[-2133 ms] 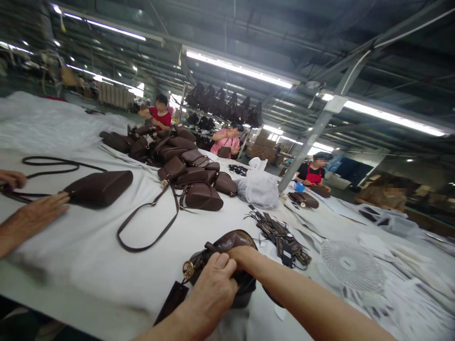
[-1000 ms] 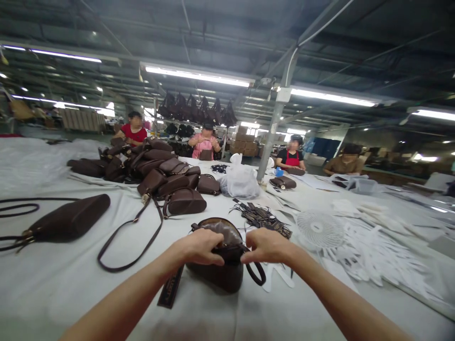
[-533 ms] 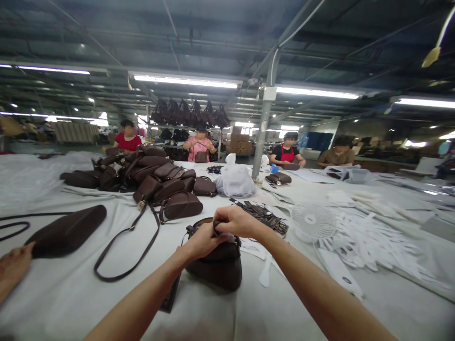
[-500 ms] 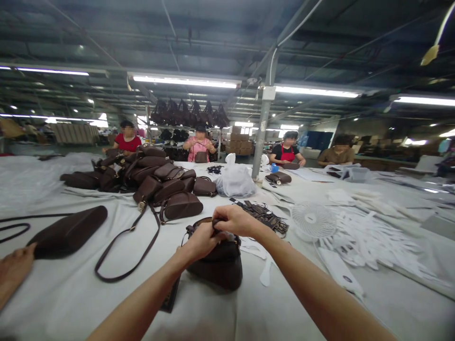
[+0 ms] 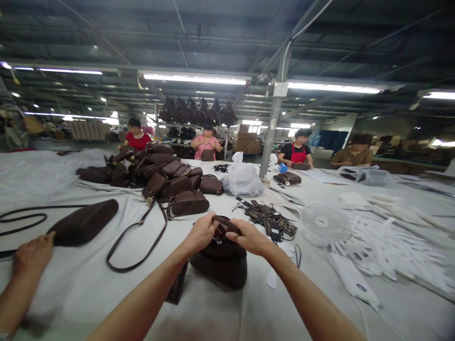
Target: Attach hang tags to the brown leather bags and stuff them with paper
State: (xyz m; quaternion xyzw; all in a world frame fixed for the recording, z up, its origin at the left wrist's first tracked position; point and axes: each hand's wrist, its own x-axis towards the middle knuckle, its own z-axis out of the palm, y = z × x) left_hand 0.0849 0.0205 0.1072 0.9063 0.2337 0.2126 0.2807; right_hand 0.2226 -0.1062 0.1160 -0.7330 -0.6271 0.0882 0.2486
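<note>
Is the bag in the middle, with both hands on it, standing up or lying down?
Standing up. The bag has its bottom on the table, with the left hand and right hand at its top.

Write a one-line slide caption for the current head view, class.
Left hand and right hand grip the top of a brown bag near black tags and a white fan.

White fan [image 5: 325, 222]; corded white device [image 5: 355, 279] near it; cardboard boxes [image 5: 246, 143] stacked in background.

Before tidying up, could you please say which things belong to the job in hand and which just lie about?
Likely the job's: held brown handbag, dark tag beside it, black tag pile.
Apparently lying about: white fan, translucent plastic bag.
</note>
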